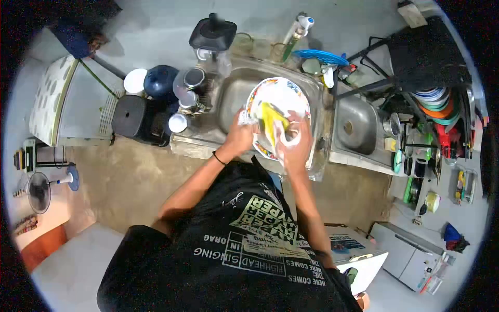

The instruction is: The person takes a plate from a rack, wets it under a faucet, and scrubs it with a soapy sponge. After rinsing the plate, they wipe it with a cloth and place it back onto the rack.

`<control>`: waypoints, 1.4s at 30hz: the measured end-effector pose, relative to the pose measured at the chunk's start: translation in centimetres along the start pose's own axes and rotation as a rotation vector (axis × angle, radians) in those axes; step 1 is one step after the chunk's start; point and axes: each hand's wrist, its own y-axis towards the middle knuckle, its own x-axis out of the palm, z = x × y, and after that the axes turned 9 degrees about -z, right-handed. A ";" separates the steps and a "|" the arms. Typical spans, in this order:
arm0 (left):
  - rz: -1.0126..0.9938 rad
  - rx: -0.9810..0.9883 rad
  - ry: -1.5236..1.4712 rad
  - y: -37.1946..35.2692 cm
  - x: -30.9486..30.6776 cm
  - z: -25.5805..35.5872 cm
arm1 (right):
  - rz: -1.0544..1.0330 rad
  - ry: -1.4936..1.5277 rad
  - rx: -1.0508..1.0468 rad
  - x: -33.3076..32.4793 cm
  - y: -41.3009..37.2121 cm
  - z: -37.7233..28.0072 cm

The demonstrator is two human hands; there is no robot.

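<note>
A large white plate with a colourful patterned rim is held up over the steel sink, close to my body. My left hand grips its left edge, with white suds around the fingers. A yellow and white cloth lies bunched against the face of the plate. My right hand is closed on this cloth at the plate's right side. Some of its fingertips are hidden by the folds.
A faucet rises behind the sink. Jars and a white cup stand left of it, near a dark blue round container. A blue plate lies at the back right. A second basin and a dish rack are further right.
</note>
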 end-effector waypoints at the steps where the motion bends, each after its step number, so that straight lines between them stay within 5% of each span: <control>1: -0.121 -0.234 -0.253 0.8 -1.4 0.9 | -0.046 -0.019 -0.022 0.1 -0.3 -0.8; 2: -0.190 -0.496 -0.474 1.6 -2.8 1.8 | -0.215 -0.050 -0.026 -0.5 -0.8 -2.3; 9: -0.290 -0.547 -0.353 1.9 -2.1 -1.2 | -0.453 -0.338 -0.028 2.1 -1.5 -3.2; 11: -0.049 -0.697 -0.777 1.9 -0.3 -1.8 | -0.532 -0.450 -0.020 1.5 -0.7 -3.2; 12: 0.116 -0.894 -1.257 2.9 -0.8 -0.2 | -0.530 -0.492 -0.091 1.0 -0.3 -3.4; 17: -0.068 -0.970 -1.280 3.2 -2.8 0.7 | -0.378 -0.617 -0.293 2.1 0.0 -0.8; 24: 0.003 -1.138 -1.372 2.8 -2.1 -0.3 | -0.372 -0.637 -0.352 3.0 0.9 0.5; 32: 0.066 -1.005 -1.534 1.9 -1.6 -1.3 | -0.292 -0.455 -0.320 3.0 2.0 0.3; 38: 0.077 -1.113 -1.465 2.5 -2.9 0.2 | -0.583 -0.356 -0.008 1.4 3.1 -1.2; 40: 0.118 -1.054 -1.371 2.2 -2.5 0.2 | -0.561 -0.293 -0.049 1.9 2.8 0.3; 41: 0.148 -0.890 -1.235 1.8 -1.8 -0.1 | -0.435 -0.242 -0.167 2.2 2.4 2.2; 42: 0.176 -0.727 -1.097 1.1 -0.6 -0.8 | -0.537 -0.261 -0.043 2.1 2.9 2.7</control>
